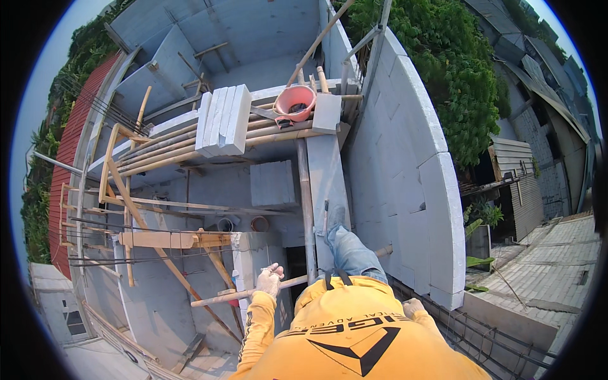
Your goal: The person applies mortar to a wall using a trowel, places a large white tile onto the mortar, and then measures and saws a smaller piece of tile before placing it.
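Observation:
My left hand (270,279) is held out over the gap beside the plank, above a bamboo pole (237,295). Its fingers are curled; a small pale thing may be between them, too small to name. Low at my right side is my right hand (413,308), mostly hidden by the yellow sleeve, near the top of the block wall (405,171). How its fingers lie does not show. One leg in blue jeans (356,253) steps forward on a narrow grey plank (325,168). A slim tool (326,215) shows beside the foot.
Ahead, bamboo poles (158,152) carry a stack of white blocks (223,120), a pink bucket (295,103) with dark contents and a single block (327,113). Deep drops open left of the plank, crossed by a timber beam (158,240) and thin steel bars. Trees (437,76) stand beyond the wall.

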A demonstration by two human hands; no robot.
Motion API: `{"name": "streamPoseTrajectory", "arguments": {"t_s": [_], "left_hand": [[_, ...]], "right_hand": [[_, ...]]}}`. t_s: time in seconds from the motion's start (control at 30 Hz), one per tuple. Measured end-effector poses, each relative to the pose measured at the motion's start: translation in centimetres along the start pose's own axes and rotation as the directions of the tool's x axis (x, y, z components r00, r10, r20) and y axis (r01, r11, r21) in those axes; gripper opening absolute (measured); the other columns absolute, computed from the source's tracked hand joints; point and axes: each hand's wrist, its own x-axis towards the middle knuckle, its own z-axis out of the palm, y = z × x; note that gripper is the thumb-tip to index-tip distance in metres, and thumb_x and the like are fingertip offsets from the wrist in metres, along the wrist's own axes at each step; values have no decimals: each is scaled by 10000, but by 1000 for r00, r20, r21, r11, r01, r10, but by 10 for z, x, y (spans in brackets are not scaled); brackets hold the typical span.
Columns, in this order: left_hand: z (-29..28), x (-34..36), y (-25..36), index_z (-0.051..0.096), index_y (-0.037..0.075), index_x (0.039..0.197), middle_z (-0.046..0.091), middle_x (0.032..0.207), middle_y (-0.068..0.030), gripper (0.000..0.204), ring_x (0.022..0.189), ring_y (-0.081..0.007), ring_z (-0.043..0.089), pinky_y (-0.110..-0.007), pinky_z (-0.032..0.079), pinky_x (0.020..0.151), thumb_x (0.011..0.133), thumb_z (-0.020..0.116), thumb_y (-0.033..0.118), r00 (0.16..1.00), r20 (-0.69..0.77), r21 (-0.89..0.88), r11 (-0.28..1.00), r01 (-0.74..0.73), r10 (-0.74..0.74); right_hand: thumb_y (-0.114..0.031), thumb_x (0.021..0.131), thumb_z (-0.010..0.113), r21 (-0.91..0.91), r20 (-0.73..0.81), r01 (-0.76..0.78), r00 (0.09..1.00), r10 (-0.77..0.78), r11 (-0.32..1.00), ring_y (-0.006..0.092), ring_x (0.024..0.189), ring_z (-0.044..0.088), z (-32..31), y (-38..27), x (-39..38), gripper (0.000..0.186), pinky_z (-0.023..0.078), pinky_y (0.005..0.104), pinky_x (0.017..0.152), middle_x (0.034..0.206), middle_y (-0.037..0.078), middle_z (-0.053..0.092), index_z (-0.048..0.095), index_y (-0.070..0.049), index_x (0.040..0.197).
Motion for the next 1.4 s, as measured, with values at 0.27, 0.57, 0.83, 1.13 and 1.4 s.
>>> {"name": "streamPoseTrajectory", "arguments": {"t_s": [0.27,0.57,0.83,1.13,1.4], "left_hand": [[27,106,11,602,-24,1278,707,1068,-102,342,776,-140,643,-246,510,668,940,548,-14,993,-118,141,990,29,-13],[32,206,122,590,65,1317,701,1018,-28,355,679,-137,637,-247,463,524,964,544,76,944,-320,148,988,-33,79],[172,318,317,531,-65,1377,677,1094,-123,470,933,-185,698,-274,563,812,915,581,6,954,-130,425,884,-194,271],[365,522,507,562,6,1396,604,1375,-231,632,1333,-359,539,-424,445,1108,890,736,343,934,212,947,176,-270,288],[453,730,537,628,6,1294,628,1337,-227,552,1237,-389,605,-442,488,1055,865,723,340,929,260,965,-111,-239,262]], "right_hand": [[-132,876,638,-20,-218,201,955,-201,979,233,748,745,-106,-132,188,295,582,350,662,877,184,755,722,34,1105],[-40,942,629,63,-380,613,744,-550,787,203,826,716,-286,-405,137,350,558,325,726,1010,160,733,618,45,1281],[-90,897,694,124,-323,320,908,-267,939,302,959,721,-265,-400,168,349,556,390,853,1039,209,734,661,26,1224],[-47,870,653,114,109,-341,938,330,933,295,921,741,-214,-447,81,305,565,362,829,978,213,750,686,68,1151],[46,904,532,633,359,-621,765,535,462,243,697,717,-122,-425,62,262,567,363,610,895,172,729,638,-5,1138]]}}
